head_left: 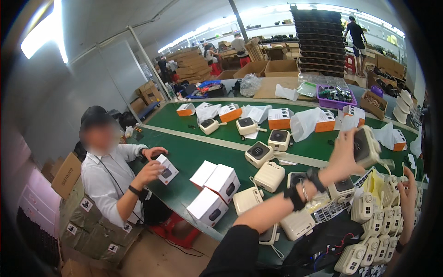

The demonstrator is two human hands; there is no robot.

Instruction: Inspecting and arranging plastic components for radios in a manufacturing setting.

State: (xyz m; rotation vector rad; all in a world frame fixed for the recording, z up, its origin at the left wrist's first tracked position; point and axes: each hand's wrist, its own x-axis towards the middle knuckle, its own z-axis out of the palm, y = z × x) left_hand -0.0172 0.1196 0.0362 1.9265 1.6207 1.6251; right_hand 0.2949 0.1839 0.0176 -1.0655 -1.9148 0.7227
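I see my left hand (344, 154) raised above the green worktop (194, 154), its fingers wrapped around a cream boxy device (367, 147) held up at the right of the view; my right hand (408, 190) sits at the right edge, fingers half curled, and I cannot tell whether they touch anything; rows of cream devices (376, 231) lie just below it; white cartons (216, 189) stand near the worktop's front edge; a seated co-worker (108, 182) at left holds a white carton (166, 169).
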